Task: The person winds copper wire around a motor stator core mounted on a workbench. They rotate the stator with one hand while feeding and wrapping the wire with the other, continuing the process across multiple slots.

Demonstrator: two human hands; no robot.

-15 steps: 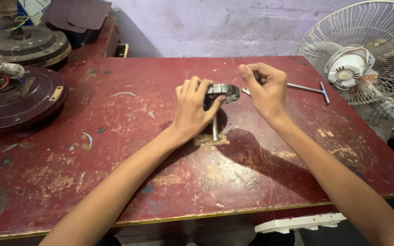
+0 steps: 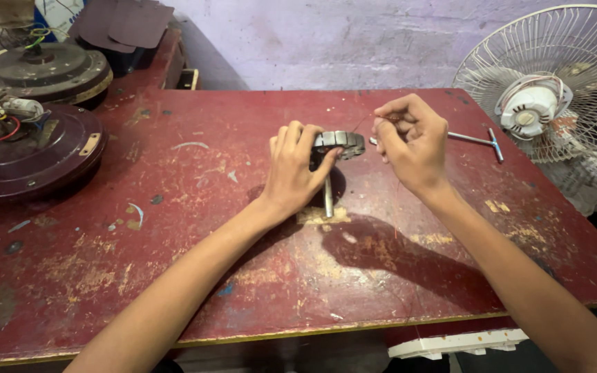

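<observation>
Since the earlier frame the right hand has lifted a little and drawn back from the stator, its fingertips now bunched together, pinching a thin copper wire that runs in a faint line toward the part. The left hand is curled around the stator core, thumb and fingers pressed against its rim, holding it upright on its shaft, whose lower end rests on the worn red surface near the middle. To do this well, the wire seems to want steady tension and the core a firm, unmoving grip, so the turns lie snug. The core looks like a grey, ribbed metal ring, small and stacked; a T-handled tool lies just beyond the right hand.
</observation>
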